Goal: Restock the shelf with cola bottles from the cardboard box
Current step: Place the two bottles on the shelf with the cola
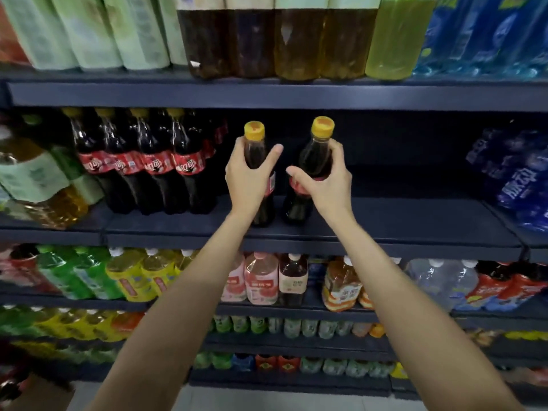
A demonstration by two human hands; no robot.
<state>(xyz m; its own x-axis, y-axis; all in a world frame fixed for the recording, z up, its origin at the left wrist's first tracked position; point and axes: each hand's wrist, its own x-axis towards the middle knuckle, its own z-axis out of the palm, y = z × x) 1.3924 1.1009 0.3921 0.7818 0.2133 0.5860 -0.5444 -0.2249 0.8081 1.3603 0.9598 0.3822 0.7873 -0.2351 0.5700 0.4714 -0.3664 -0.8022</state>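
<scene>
Cola is going onto the middle shelf point(400, 223) two bottles at a time: I am holding one bottle in each hand, both upright with their yellow caps up and their bases down at the shelf board near its front edge. My left hand point(247, 176) is wrapping round the upper body of the left bottle point(254, 149), thumb on one side and fingers behind, and my right hand point(323, 179) is gripping the right bottle point(315, 155) in the same way just below its neck, so neither hand is letting go yet. Whether the bases are already bearing on the board or hanging just above it I cannot tell for sure, though they are looking as good as set down. Just beside my left hand a row of cola bottles point(142, 164) is already standing, red labels facing out, with more ranks behind it. To the right of the pair I am holding, the board is running dark and bare as far as the blue-wrapped bottles point(516, 179) at the far end, so I am judging the job as partly done, with plenty of space waiting to be filled and many more bottles needed. A brown corner at the bottom left may be the cardboard box point(38, 396), but it is blurred and I cannot see how much is in it.
</scene>
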